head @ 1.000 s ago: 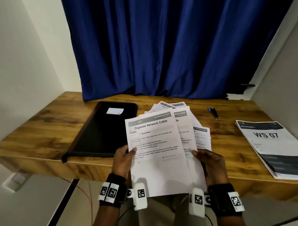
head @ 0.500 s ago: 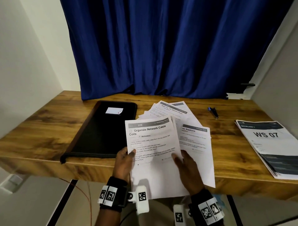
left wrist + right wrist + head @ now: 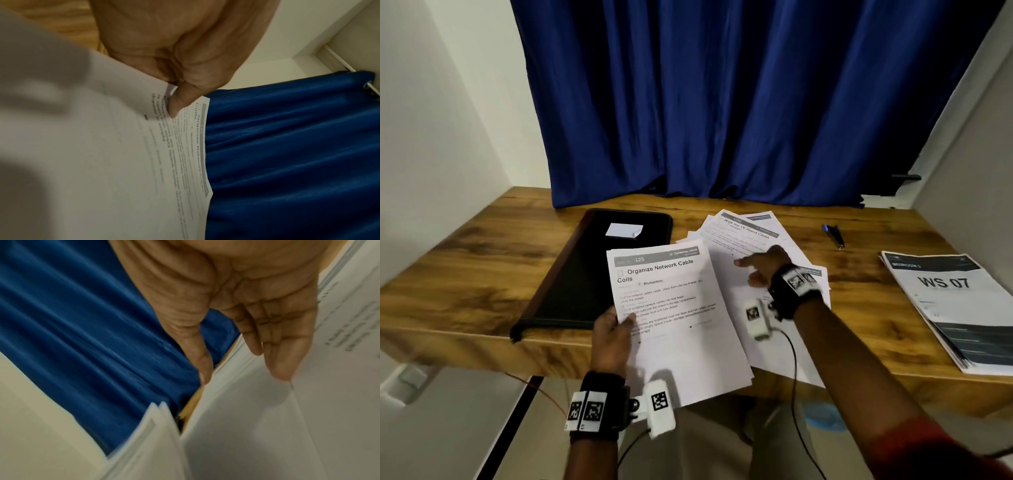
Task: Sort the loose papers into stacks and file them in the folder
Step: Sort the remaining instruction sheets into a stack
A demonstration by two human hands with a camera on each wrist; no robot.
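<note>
My left hand (image 3: 614, 325) pinches the left edge of a small stack of white sheets (image 3: 671, 308) headed "Organize Network Cable Coils", thumb on top (image 3: 179, 104), held over the desk's front edge. My right hand (image 3: 763, 265) reaches forward with straight fingers (image 3: 281, 356) resting on the loose papers (image 3: 746, 233) fanned on the desk, the top one headed "Wipe the TV Stand Clean". A closed black folder (image 3: 592, 270) with a small white label lies flat on the desk to the left of the papers.
A thick printed stack marked "WS 07" (image 3: 948, 301) lies at the desk's right end. A dark pen (image 3: 834, 234) rests behind the papers. A blue curtain (image 3: 722, 102) hangs at the back of the wooden desk (image 3: 465, 267), with walls on both sides.
My right hand let go of the held sheets, leaving some on the desk, and moved forward onto the fanned papers. My left hand keeps holding the "Organize Network Cable Coils" stack.
</note>
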